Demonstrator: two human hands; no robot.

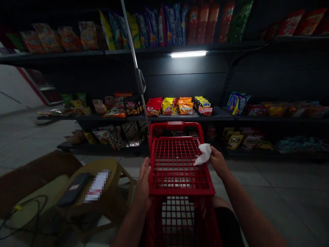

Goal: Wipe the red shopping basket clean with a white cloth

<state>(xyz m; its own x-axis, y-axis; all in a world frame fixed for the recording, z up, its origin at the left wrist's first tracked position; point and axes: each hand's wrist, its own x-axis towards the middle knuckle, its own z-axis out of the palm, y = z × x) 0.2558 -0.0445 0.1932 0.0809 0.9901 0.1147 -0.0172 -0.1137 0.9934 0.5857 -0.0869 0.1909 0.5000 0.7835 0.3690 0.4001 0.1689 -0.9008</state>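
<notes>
A red plastic shopping basket cart (pixel 180 190) stands between my arms, with a red grid panel (pixel 177 164) across its top and a raised handle (pixel 176 126) at the far end. My left hand (pixel 144 181) lies flat along the left side of the cart, fingers stretched out and holding nothing. On the right side, my right hand (pixel 216 159) pinches a crumpled white tissue (pixel 204 154), which touches the right edge of the grid panel. Part of my right fingers is hidden behind the tissue.
A dark shelf (pixel 221 112) with several snack packets faces me under a lit tube lamp (pixel 189 54). A thin metal pole (pixel 132 44) rises left of the cart. At left, a yellowish stool (pixel 110 168) bears a dark phone-like object (pixel 74 188); black cable (pixel 38 206) lies beyond it.
</notes>
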